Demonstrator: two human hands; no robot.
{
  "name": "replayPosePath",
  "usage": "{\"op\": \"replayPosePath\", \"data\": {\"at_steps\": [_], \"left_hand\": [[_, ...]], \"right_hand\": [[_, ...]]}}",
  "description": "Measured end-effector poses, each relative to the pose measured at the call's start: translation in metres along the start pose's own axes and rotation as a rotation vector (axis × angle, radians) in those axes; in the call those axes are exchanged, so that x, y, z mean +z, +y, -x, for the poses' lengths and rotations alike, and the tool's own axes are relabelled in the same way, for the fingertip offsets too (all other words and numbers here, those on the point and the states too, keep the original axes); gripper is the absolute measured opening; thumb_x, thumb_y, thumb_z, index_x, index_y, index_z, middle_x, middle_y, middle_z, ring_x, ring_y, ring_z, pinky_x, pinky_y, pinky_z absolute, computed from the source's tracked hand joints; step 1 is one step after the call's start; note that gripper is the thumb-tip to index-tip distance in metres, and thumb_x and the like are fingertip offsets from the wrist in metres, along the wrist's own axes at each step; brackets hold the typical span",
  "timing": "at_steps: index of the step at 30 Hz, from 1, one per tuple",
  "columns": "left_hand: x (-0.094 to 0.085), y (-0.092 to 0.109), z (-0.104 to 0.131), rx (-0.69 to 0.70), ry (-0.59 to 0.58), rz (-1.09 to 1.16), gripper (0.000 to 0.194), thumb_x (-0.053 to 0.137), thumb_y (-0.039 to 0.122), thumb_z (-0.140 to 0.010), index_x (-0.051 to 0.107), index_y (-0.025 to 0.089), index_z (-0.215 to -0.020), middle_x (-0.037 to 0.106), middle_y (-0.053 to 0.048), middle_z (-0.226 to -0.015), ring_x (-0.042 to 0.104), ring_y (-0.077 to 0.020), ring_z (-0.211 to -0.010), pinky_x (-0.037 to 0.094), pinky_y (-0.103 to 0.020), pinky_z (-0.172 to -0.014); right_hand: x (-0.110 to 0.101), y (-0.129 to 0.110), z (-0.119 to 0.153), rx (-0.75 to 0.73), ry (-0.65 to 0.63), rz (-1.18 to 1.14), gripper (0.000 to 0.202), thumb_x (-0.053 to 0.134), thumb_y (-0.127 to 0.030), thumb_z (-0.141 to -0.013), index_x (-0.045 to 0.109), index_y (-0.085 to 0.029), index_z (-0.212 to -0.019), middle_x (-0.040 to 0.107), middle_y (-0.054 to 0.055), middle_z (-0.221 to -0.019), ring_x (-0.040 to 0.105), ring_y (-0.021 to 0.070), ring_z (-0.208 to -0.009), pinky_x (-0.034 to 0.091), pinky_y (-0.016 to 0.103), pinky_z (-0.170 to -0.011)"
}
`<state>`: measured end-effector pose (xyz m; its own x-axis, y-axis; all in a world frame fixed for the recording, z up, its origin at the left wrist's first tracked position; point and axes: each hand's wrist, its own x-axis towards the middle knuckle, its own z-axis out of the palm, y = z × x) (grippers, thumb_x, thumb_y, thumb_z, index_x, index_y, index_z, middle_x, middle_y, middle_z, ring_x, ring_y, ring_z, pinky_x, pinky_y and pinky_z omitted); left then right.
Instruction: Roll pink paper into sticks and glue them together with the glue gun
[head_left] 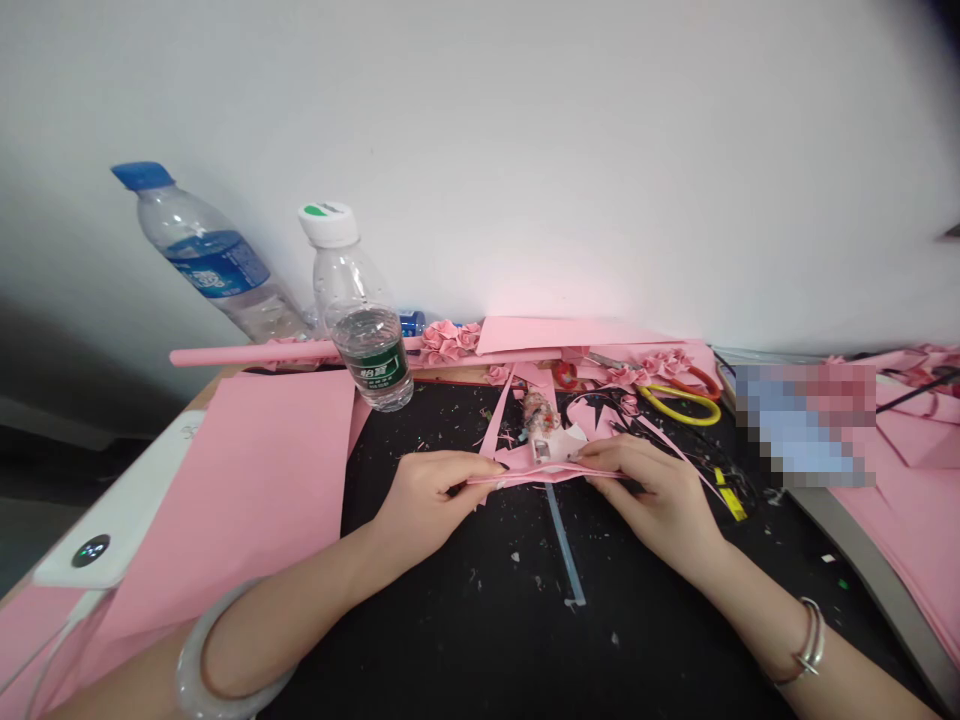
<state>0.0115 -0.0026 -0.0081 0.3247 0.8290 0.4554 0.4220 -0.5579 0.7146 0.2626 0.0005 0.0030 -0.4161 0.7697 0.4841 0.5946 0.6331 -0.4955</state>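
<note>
A folded piece of pink paper [551, 470] is stretched between my two hands above the black mat [495, 610]. My left hand [431, 495] pinches its left end between thumb and fingers. On the other side, my right hand [652, 490] grips the right end the same way. Just beyond the paper lies a glue gun [541, 425] with a stained body, partly hidden by it. A translucent glue stick [564, 550] rests on the mat below the paper. Pink paper offcuts [496, 425] lie around the glue gun.
Two water bottles stand at the back left, one blue-capped [217, 260], one white-capped [360, 310]. Pink sheets [262, 480] and a white power bank [120, 510] are at left. Scissors with yellow and orange handles [679, 405] and folded paper roses [446, 340] lie by the wall.
</note>
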Motion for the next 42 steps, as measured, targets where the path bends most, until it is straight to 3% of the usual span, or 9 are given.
{"op": "replayPosePath", "data": {"at_steps": [13, 31, 37, 42], "left_hand": [[-0.0001, 0.0015, -0.0014, 0.001, 0.007, 0.029, 0.012, 0.062, 0.010, -0.077, 0.072, 0.016, -0.076, 0.073, -0.001, -0.070, 0.066, -0.0122, -0.059, 0.050, -0.018, -0.056], [0.0004, 0.0001, -0.0015, -0.120, -0.047, 0.113, 0.011, 0.062, 0.013, -0.079, 0.071, 0.017, -0.084, 0.072, -0.001, -0.074, 0.062, -0.0100, -0.052, 0.050, -0.020, -0.055], [0.0019, -0.0013, -0.0018, -0.087, -0.017, 0.088, 0.015, 0.067, 0.012, -0.073, 0.072, 0.018, -0.085, 0.074, -0.002, -0.081, 0.068, -0.0141, -0.065, 0.054, -0.023, -0.067], [0.0015, -0.0014, -0.0003, -0.087, -0.047, 0.121, 0.013, 0.065, 0.012, -0.075, 0.073, 0.019, -0.084, 0.074, -0.002, -0.078, 0.067, -0.0135, -0.063, 0.054, -0.022, -0.063]], "right_hand": [[0.0015, 0.0013, -0.0004, -0.001, -0.025, -0.025, 0.010, 0.055, -0.014, -0.084, 0.064, -0.019, -0.082, 0.068, 0.007, -0.084, 0.064, 0.0183, -0.083, 0.054, 0.031, -0.073], [0.0022, 0.0009, 0.0002, 0.017, -0.007, -0.026, 0.011, 0.054, -0.018, -0.085, 0.064, -0.020, -0.083, 0.069, 0.007, -0.084, 0.066, 0.0190, -0.082, 0.055, 0.032, -0.073], [0.0028, -0.0017, 0.0005, 0.015, -0.024, -0.048, 0.010, 0.055, -0.016, -0.085, 0.063, -0.020, -0.082, 0.068, 0.007, -0.084, 0.065, 0.0182, -0.082, 0.055, 0.030, -0.072], [0.0042, -0.0036, -0.0003, 0.004, -0.033, -0.057, 0.011, 0.054, -0.016, -0.085, 0.064, -0.020, -0.083, 0.069, 0.007, -0.084, 0.066, 0.0181, -0.082, 0.055, 0.030, -0.071]]}}
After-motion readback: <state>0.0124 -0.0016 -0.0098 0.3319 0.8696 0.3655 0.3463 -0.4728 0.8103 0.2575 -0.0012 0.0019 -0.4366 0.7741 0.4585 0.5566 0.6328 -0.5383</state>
